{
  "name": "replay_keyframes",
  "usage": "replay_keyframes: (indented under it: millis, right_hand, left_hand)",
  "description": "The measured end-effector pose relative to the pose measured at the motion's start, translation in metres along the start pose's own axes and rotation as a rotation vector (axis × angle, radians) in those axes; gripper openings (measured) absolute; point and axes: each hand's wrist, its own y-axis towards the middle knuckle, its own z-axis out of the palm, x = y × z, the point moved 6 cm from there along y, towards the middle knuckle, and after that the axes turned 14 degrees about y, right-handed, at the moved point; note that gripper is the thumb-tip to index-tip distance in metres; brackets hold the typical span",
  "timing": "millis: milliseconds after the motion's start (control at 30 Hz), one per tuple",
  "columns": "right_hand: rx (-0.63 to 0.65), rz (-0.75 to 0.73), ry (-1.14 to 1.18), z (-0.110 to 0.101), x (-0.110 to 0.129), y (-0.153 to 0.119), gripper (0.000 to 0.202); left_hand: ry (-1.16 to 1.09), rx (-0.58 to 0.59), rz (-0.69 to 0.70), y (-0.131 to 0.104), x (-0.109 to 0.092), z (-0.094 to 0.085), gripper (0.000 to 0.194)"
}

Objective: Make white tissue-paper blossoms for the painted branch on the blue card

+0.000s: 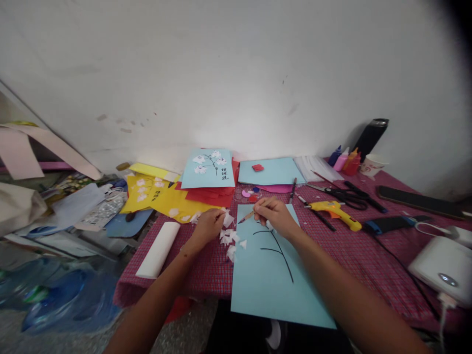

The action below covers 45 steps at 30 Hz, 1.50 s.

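Note:
My right hand (277, 215) is closed around a paintbrush (248, 216), its dark tip pointing left over the top edge of a light blue sheet (258, 290). Black branch lines are drawn on that sheet, partly covered by the hand. My left hand (207, 226) has its fingers pinched together at a torn white paper piece (228, 218), to the left of the brush tip. Several more white scraps (229, 237) lie just below, by the sheet's left edge. Beyond the hands, a finished-looking blue card (206, 169) shows white flowers, a stem and black writing.
A white paper roll (158, 250) lies at the left table edge. On the right are a yellow glue gun (341, 215), black scissors (344, 196), paint bottles (346, 160), a paper cup (373, 164), a black flask (372, 137) and a white device with a cable (438, 265).

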Motion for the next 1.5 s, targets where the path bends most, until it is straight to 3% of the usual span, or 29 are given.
replay_keyframes:
  millis: [167, 400, 567, 733, 900, 1033, 1200, 1500]
  right_hand:
    - [0.007, 0.008, 0.014, -0.001, -0.003, 0.001, 0.02]
    - [0.001, 0.022, 0.017, -0.001, -0.005, 0.001, 0.02]
    - [-0.052, 0.0, 0.059, -0.002, -0.003, 0.001, 0.02]
    - [-0.174, -0.075, 0.198, -0.012, 0.003, 0.003, 0.019]
    - [-0.271, -0.126, 0.233, -0.022, 0.007, 0.004, 0.019]
    - [-0.31, -0.142, 0.204, -0.025, 0.007, 0.004, 0.021]
    - [-0.324, -0.129, 0.126, -0.022, 0.006, 0.004, 0.023]
    - [-0.305, -0.1, 0.064, -0.017, 0.006, 0.004, 0.025]
  left_hand:
    - [-0.074, 0.005, -0.141, 0.002, 0.01, -0.002, 0.027]
    - [-0.275, -0.086, -0.313, 0.003, 0.026, -0.014, 0.025]
    - [-0.693, -0.119, -0.447, 0.004, 0.031, -0.009, 0.021]
    - [-1.272, -0.085, -0.552, 0.013, 0.005, 0.009, 0.021]
    - [-1.557, -0.082, -0.572, 0.026, -0.035, 0.022, 0.023]
    - [-1.641, -0.084, -0.561, 0.03, -0.049, 0.036, 0.025]
    - [-1.657, -0.078, -0.545, 0.025, -0.046, 0.051, 0.023]
    - [-1.674, -0.092, -0.543, 0.024, -0.049, 0.047, 0.022]
